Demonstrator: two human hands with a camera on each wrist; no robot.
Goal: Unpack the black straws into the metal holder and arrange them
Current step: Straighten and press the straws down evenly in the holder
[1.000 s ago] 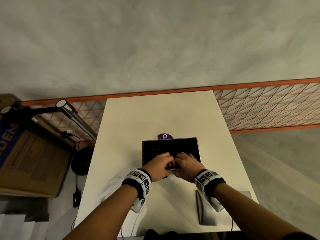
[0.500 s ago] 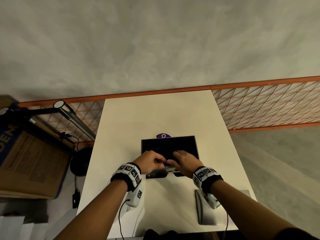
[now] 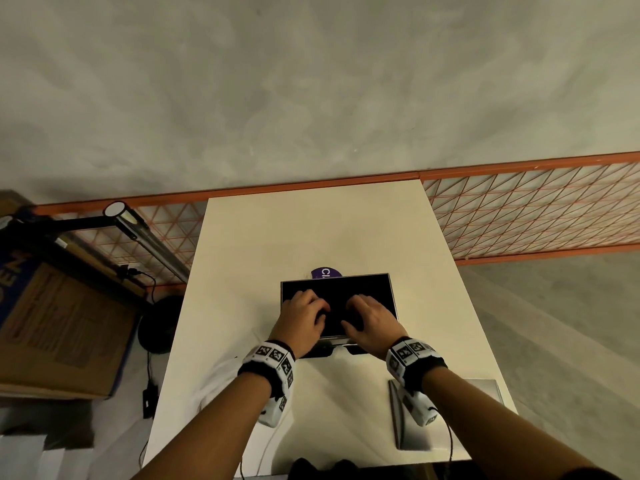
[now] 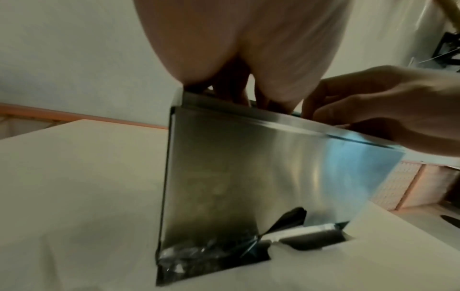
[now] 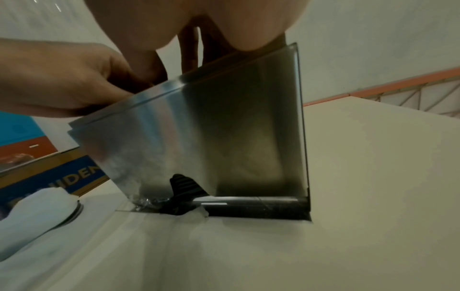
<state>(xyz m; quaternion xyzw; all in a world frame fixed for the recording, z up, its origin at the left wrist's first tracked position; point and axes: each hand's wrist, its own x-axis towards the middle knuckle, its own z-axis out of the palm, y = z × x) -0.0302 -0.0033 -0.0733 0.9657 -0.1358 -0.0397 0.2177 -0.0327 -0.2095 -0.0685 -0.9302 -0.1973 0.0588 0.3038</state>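
The metal holder (image 3: pixel 392 289) stands open-topped on the white table (image 3: pixel 311 230), its inside filled with black straws (image 3: pixel 337 296). My left hand (image 3: pixel 306 311) reaches into the left half, fingers bent down onto the straws. My right hand (image 3: pixel 369 313) lies over the right half with fingers spread on them. The wrist views show the steel front wall (image 4: pixel 248 177) (image 5: pixel 236 137); both hands' fingertips are hidden behind the rim. At the bottom slot lie black straws (image 4: pixel 313 237) (image 5: pixel 251 208) and crumpled clear wrap (image 4: pixel 199 254) (image 5: pixel 147 202).
A flat metal panel (image 3: pixel 485 393) lies on the table near my right forearm. A purple label (image 3: pixel 325 273) shows behind the holder. White plastic (image 5: pixel 32 212) lies at the table's left. Off the left edge stand a lamp (image 3: pixel 138 230) and a cardboard box (image 3: pixel 52 323).
Both hands were together at the holder's front rim; they have moved apart and farther in over the opening, onto the straws.
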